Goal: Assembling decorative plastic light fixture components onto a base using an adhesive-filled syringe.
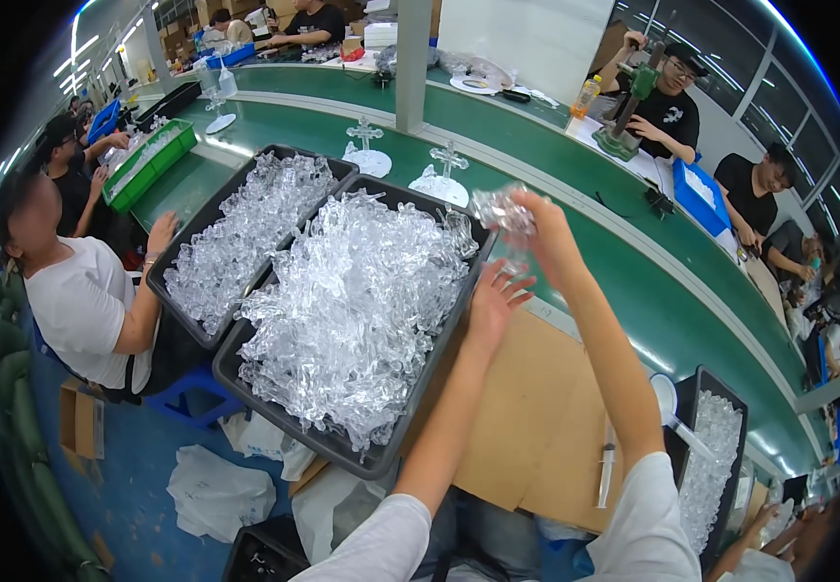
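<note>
My right hand (554,233) is raised beyond the right side of a large black bin (373,468), closed around a clear plastic piece (502,210). The piece's exact shape is blurred. Just below it, my left hand (494,303) hovers at the bin's right edge with fingers spread and nothing in them. A high heap of clear plastic pieces (352,301) fills the bin. Past its far rim stand clear cross-shaped ornaments (449,158) on white round bases (439,189).
A second black bin (163,288) of clear pieces adjoins on the left, beside a seated co-worker (85,296). Brown cardboard (527,407) covers the surface before me, with a syringe (606,470) on it. Another bin's clear pieces (713,475) lie right. A green conveyor (614,291) curves behind.
</note>
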A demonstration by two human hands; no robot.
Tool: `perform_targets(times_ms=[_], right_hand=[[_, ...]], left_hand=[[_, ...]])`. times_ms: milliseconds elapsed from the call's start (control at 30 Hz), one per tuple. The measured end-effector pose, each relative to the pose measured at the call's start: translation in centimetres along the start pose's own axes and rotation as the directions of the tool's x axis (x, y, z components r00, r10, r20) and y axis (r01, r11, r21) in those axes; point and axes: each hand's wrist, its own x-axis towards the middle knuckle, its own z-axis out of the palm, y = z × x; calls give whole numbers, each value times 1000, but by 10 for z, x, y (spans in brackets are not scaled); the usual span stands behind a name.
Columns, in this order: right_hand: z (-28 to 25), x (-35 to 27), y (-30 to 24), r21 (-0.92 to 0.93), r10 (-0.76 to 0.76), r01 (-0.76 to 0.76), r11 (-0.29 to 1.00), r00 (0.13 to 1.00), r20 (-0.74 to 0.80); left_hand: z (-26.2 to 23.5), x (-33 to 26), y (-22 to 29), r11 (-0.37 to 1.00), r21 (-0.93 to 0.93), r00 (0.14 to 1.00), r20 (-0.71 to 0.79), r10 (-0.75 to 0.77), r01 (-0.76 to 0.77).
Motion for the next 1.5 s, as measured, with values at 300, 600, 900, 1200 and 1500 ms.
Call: perform_targets(times_ms=[300, 600, 900, 1200, 1500], right_hand=[[-33, -51, 57, -772, -237, 276, 573, 957, 167], [-58, -40, -7, -795, 34, 449, 408, 863, 505], [-54, 171, 55, -918, -316, 234, 320, 940, 129], [-137, 95, 5, -935, -171, 309, 174, 944, 281], [-81, -66, -31, -880, 291, 315, 355, 858, 424]], left_hand=[[14, -27, 4, 915, -323, 937, 325, -131, 240], [2, -16, 5, 888, -413, 960, 263, -97, 203], [6, -7, 4, 958, -129, 940, 268, -213, 254], [-5, -24, 27, 938, -226, 887, 438, -144, 264], [-27, -14, 23, 928, -285, 775, 632, -8, 241]])
